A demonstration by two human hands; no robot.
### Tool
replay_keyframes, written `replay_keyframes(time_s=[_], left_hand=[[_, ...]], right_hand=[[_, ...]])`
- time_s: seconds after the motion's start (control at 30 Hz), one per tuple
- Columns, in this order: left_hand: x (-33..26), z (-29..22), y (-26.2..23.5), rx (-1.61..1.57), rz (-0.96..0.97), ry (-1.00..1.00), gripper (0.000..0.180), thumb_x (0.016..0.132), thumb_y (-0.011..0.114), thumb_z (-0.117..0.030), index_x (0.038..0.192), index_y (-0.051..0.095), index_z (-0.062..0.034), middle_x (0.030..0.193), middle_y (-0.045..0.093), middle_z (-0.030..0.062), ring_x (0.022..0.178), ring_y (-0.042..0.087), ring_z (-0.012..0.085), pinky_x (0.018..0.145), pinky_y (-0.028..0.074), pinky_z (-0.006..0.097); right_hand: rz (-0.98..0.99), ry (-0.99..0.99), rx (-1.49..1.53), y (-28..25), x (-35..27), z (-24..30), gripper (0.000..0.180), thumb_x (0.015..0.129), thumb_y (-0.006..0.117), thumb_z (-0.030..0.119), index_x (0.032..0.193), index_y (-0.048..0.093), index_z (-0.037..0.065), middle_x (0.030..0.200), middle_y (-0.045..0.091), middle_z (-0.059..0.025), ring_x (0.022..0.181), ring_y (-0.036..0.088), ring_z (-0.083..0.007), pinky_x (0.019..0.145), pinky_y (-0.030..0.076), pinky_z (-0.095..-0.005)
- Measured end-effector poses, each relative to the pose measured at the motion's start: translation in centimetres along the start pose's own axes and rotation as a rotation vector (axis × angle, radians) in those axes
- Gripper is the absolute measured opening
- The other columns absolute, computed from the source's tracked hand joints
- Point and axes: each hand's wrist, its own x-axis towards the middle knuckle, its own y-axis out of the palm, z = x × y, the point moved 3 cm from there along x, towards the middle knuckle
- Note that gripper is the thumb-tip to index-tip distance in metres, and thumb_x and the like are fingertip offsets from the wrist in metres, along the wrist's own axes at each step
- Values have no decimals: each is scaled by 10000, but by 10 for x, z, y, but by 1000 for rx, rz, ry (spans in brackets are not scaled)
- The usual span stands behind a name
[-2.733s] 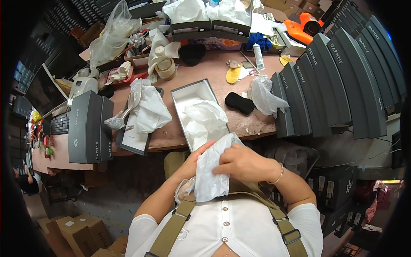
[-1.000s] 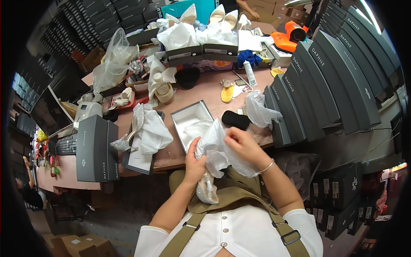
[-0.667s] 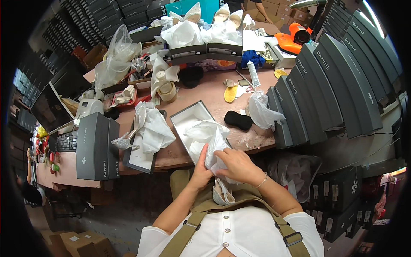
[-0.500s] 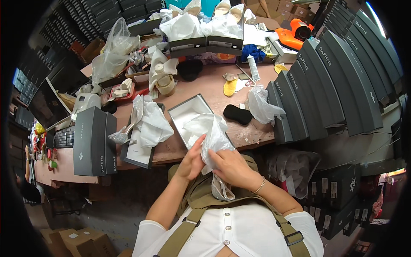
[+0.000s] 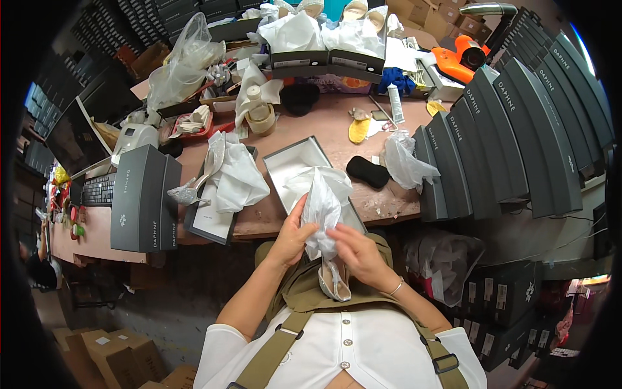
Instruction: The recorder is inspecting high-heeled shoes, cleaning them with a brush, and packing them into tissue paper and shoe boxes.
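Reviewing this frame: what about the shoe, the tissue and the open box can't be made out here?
Head view only:
- Shoe: upper part hidden by white tissue paper; style cannot be told.
- Right hand and left hand: fingertips partly buried in the tissue, so the exact grip is unclear.
- Open shoebox: near end covered by tissue and hands; contents hidden.

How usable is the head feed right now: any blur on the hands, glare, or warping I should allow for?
Head view: both hands, left hand and right hand, look sharp on the white tissue paper; light is even, with no strong glare; the dark boxes bow toward the rim; black vignette fills the corners.
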Motion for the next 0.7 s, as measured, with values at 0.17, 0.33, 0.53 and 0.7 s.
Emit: replay_keyframes(time_s=[0.17,0.33,0.53,0.7], left_hand=[[-4,0,3,17,-15,-31,733,824,507,77,1481,193,-10,1403,405,104,1243,449,164,1032,371,307],[3,-2,12,28,2,-23,753,826,502,66,1488,151,-8,1417,376,111,1266,417,172,1045,352,304],[-1,12,8,655,-136,307,776,780,570,24,1465,205,14,1386,410,167,1251,443,248,1038,358,330],[2,26,13,497,-283,395,612,782,558,68,1373,399,31,1288,502,165,1157,528,238,983,413,319]], right_hand=[[-37,-16,-329,5,6,-17,447,731,700,57,1163,586,67,1183,534,-147,1052,501,-308,890,391,-403],[-299,-42,7,12,37,-31,646,748,615,-48,1343,374,31,1196,509,-261,1114,493,-465,893,425,-483],[-234,-69,-94,12,46,-27,577,798,539,-40,1345,372,34,1142,504,-277,1025,529,-462,856,448,-459],[-212,-185,-98,-1,29,-18,600,785,560,-55,1348,368,22,1209,478,-259,1098,509,-422,928,431,-430]])
